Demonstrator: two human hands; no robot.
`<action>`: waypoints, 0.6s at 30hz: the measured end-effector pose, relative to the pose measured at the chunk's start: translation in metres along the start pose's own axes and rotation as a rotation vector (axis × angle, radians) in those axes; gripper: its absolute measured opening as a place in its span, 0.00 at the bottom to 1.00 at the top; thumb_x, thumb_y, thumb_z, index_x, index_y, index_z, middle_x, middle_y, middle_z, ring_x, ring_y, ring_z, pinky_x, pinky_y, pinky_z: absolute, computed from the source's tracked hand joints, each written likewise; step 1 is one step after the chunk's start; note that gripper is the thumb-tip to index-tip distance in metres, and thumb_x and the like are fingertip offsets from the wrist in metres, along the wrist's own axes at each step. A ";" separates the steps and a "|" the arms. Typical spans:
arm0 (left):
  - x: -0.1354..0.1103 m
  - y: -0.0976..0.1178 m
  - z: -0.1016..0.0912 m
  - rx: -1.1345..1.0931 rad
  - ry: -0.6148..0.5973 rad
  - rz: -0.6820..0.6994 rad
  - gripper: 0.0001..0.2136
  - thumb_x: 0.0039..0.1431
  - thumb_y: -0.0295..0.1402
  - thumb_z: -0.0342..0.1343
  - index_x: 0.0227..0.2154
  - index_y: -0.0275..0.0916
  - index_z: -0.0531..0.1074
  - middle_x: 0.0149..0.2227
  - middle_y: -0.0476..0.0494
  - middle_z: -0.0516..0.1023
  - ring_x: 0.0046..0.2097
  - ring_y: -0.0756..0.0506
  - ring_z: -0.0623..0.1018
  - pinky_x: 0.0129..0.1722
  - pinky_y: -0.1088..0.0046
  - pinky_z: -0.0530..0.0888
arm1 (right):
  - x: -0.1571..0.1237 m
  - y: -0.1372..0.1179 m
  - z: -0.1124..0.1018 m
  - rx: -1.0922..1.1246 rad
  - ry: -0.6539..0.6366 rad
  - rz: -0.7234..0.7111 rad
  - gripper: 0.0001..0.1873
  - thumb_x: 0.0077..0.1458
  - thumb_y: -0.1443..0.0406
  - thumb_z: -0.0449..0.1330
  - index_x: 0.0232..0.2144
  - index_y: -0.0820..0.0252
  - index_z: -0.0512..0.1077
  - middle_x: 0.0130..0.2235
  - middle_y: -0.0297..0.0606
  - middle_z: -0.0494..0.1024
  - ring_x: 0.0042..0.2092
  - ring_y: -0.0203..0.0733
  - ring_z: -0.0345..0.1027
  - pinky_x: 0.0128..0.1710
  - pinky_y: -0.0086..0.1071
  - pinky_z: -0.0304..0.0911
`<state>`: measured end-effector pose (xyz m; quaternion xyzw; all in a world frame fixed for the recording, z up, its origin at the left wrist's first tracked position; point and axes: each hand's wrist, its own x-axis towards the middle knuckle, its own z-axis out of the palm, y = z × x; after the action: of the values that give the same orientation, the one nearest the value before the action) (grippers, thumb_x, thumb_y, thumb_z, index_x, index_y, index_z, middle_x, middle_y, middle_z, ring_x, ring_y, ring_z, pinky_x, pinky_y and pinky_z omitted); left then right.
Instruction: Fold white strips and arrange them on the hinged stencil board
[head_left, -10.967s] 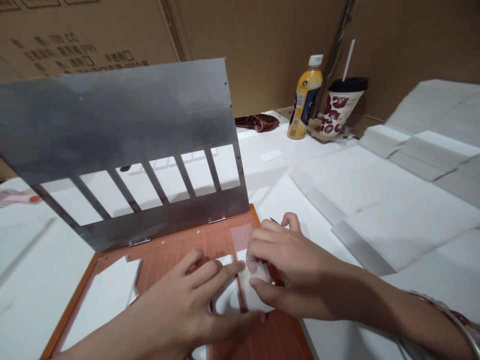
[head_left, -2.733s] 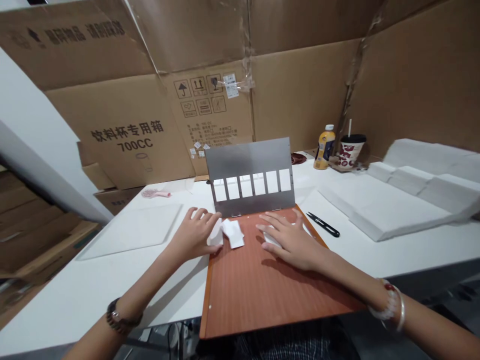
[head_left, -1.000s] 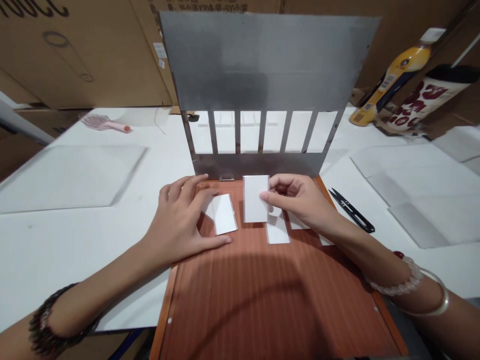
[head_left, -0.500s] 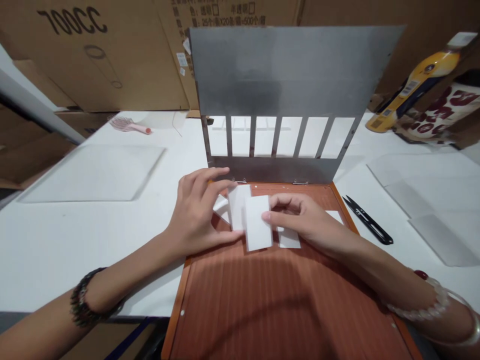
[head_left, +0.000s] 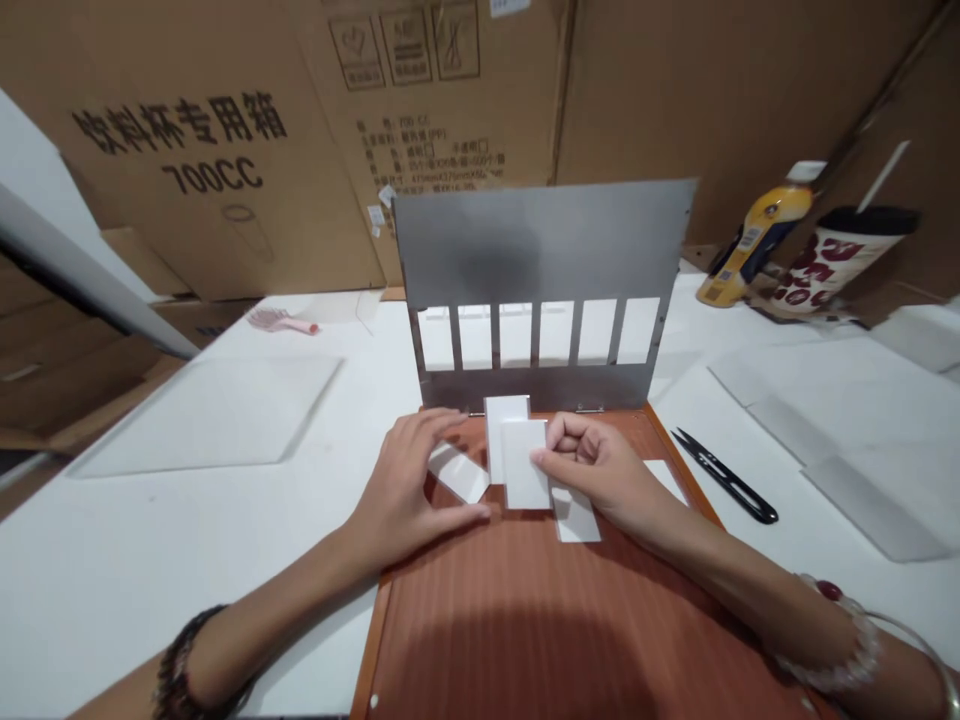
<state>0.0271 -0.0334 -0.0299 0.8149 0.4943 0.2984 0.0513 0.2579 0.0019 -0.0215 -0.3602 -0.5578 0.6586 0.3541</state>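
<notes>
White card point(head_left: 525, 465) is pinched at its right edge by the right hand point(head_left: 592, 470), far end of the orange board point(head_left: 525, 620), just before the slotted plate point(head_left: 540, 240). Long axis runs near-to-far. Left hand point(head_left: 405, 490) is open over a slanted card point(head_left: 457, 472). Probably best held lightly and squared to the slots.

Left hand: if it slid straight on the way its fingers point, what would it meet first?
Most likely the white cards pinched in the right hand, just past the fingertips of the left hand; depth is hard to judge.
</notes>
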 end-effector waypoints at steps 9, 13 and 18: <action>-0.007 0.002 -0.005 0.530 -0.118 -0.117 0.36 0.49 0.63 0.50 0.50 0.37 0.64 0.48 0.34 0.72 0.48 0.31 0.69 0.44 0.49 0.63 | 0.003 0.004 -0.001 0.057 0.006 -0.050 0.21 0.52 0.54 0.64 0.24 0.58 0.57 0.23 0.26 0.61 0.25 0.29 0.52 0.26 0.28 0.46; -0.007 -0.001 -0.004 0.487 -0.153 -0.152 0.32 0.50 0.62 0.51 0.45 0.38 0.67 0.44 0.37 0.71 0.47 0.33 0.68 0.44 0.51 0.63 | 0.004 0.006 -0.002 0.102 -0.007 -0.072 0.21 0.52 0.54 0.64 0.24 0.58 0.57 0.23 0.26 0.61 0.26 0.30 0.52 0.27 0.28 0.46; -0.005 0.001 -0.004 0.386 -0.150 -0.138 0.27 0.50 0.54 0.56 0.45 0.39 0.66 0.45 0.39 0.71 0.48 0.35 0.68 0.44 0.54 0.64 | 0.003 0.009 -0.002 0.107 -0.017 -0.076 0.21 0.52 0.55 0.64 0.24 0.58 0.57 0.23 0.25 0.61 0.25 0.30 0.52 0.26 0.28 0.46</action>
<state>0.0242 -0.0389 -0.0281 0.7937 0.5918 0.1324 -0.0485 0.2575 0.0047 -0.0312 -0.3139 -0.5379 0.6767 0.3928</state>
